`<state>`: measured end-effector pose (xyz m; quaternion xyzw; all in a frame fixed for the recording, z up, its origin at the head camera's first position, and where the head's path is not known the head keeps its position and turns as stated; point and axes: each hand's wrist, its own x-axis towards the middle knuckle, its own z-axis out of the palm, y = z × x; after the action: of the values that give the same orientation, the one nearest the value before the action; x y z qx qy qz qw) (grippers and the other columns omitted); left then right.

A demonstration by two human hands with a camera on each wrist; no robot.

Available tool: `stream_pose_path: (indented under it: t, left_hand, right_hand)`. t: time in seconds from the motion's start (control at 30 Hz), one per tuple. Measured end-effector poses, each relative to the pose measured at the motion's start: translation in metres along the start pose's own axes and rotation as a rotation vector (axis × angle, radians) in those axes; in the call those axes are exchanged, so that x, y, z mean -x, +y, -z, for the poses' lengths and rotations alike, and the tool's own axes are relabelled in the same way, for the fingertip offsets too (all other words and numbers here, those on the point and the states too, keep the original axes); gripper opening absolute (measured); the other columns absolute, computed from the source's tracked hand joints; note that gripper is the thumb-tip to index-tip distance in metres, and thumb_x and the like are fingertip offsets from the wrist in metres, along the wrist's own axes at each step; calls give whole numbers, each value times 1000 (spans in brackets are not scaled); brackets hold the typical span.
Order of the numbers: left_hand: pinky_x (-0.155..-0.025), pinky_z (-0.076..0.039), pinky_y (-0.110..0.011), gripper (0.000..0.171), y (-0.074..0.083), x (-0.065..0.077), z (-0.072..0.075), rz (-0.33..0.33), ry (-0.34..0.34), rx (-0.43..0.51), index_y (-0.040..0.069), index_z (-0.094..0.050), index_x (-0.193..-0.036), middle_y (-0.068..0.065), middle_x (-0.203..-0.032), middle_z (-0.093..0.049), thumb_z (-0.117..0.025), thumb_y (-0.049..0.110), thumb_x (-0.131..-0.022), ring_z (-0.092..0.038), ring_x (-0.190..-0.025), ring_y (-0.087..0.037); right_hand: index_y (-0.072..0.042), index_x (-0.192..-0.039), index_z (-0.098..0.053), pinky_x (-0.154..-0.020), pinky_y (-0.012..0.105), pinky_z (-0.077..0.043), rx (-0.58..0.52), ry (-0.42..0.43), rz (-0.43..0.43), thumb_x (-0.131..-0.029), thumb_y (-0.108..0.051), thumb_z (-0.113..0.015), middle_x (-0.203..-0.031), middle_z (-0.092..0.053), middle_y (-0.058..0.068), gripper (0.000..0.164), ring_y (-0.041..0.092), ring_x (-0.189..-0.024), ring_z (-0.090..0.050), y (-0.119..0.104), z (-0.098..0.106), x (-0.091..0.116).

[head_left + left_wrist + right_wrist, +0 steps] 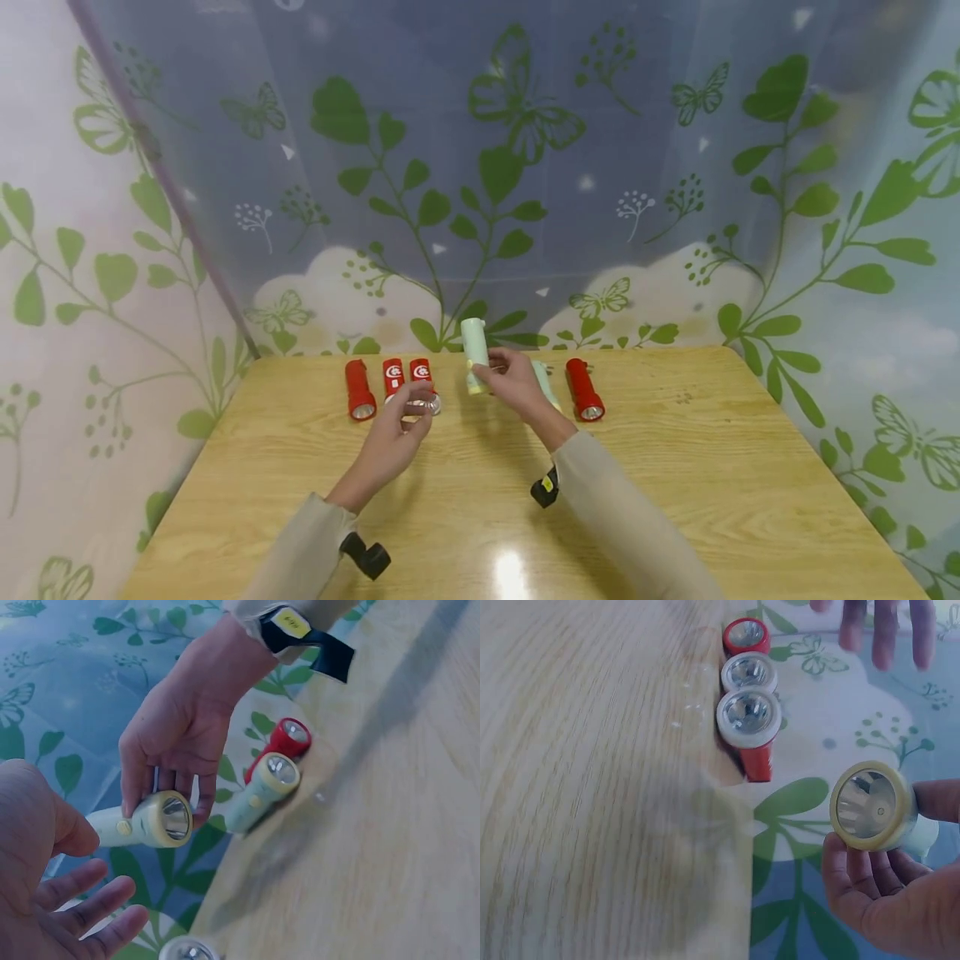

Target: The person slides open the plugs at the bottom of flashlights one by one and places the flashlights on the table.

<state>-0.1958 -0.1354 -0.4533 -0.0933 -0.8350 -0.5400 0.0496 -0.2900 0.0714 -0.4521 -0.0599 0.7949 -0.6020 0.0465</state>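
My right hand (517, 385) grips a pale green flashlight (473, 340) by its yellow-rimmed head, holding it above the table near the back edge. Its lens (866, 810) faces the right wrist camera. To the left, my left hand (393, 435) hovers with relaxed fingers and holds nothing. Behind it lie two red flashlights with white heads (393, 373), partly hidden by the fingers. A second pale green flashlight (259, 793) lies on the table, half covered by my right hand in the head view.
A red flashlight (360, 390) lies at the left end of the row, another red flashlight (583, 390) at the right end. The wooden table (675, 483) ends at a patterned cloth backdrop (637, 100), and similar cloth hangs along both sides.
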Motion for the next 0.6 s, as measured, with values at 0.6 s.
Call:
stream_pose_path:
  t: [0.6]
  left_hand:
    - [-93,-54,-33,44,35,-30,-6,-80,46,91,14,-48,-143,-11,-134,-59,-57,8,-100,-63,-120,-29]
  right_hand:
    - [-3,-140,-57,-88,42,-57,123,25,148,-99,-23,-66,-125,-66,15,46,29,-109,-63,-28,2,37]
